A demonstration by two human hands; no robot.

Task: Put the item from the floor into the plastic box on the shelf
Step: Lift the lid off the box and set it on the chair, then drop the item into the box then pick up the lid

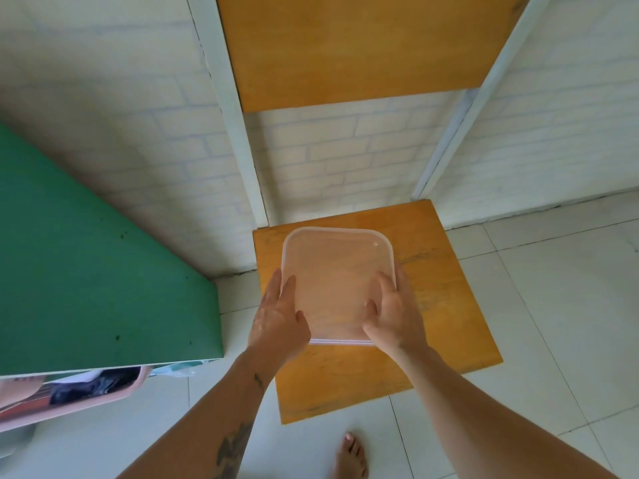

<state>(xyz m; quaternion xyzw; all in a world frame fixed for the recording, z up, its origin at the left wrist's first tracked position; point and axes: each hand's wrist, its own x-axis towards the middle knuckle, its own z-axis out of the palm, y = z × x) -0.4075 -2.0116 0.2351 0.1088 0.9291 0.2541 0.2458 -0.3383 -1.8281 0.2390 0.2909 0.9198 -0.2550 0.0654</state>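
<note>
From the head view, the contents of the clear square plastic box (pixel 337 281) with rounded corners are hard to make out; its lid is cloudy. The box sits on the lower orange wooden shelf (pixel 446 305). The left hand (pixel 279 323) and right hand (pixel 392 314) grasp its near corners, fingers (pixel 385 283) pressed on the lid. A green board (pixel 86 271) hides part of a pink basket (pixel 72 406).

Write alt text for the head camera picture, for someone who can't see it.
Both hands, the left hand and right hand, grip the near corners of a clear plastic box with its lid on, over the lower orange shelf. A green board stands at left, white floor tiles at right, a bare foot below.
</note>
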